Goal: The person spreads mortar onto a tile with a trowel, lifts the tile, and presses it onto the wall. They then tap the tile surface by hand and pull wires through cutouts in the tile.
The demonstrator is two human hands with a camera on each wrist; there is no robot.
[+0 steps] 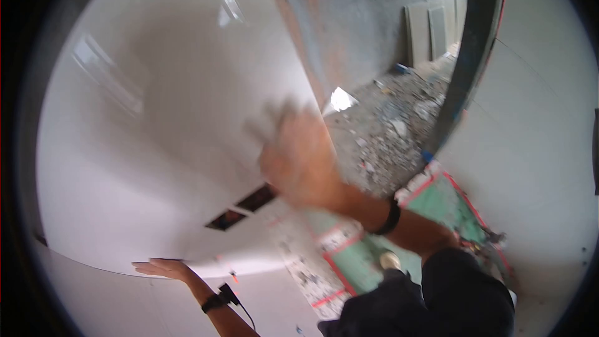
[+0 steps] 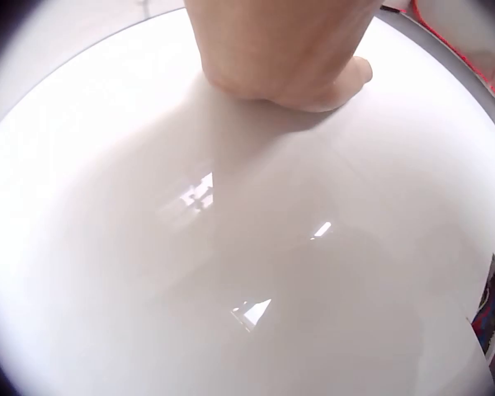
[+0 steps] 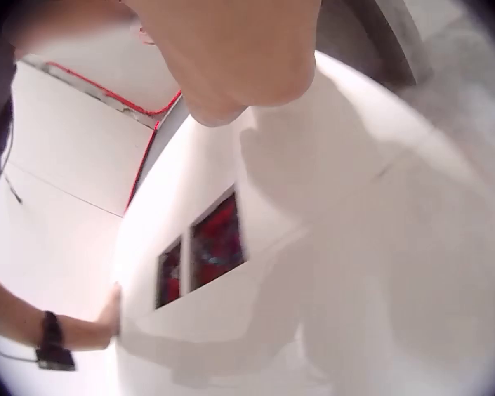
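Observation:
A large glossy white panel (image 1: 206, 131) with two dark rectangular cutouts (image 1: 256, 199) fills the left of the head view. The left hand (image 1: 161, 268) lies with straight fingers against the panel near its lower edge; in the left wrist view this hand (image 2: 285, 54) touches the shiny surface (image 2: 231, 247). Over the panel's right part, near its edge, is the right hand (image 1: 302, 159), blurred, its finger posture unclear. The right wrist view shows the right hand's underside (image 3: 239, 62) close above the panel (image 3: 313, 272), casting a shadow; contact cannot be told.
Rubble (image 1: 390, 131) covers the floor beyond the panel's right edge, with pale boards (image 1: 430, 31) leaning on a grey wall (image 1: 368, 19). Green sheeting with red tape (image 1: 437, 206) lies near the person's legs. A white surface (image 1: 536, 106) stands at the right.

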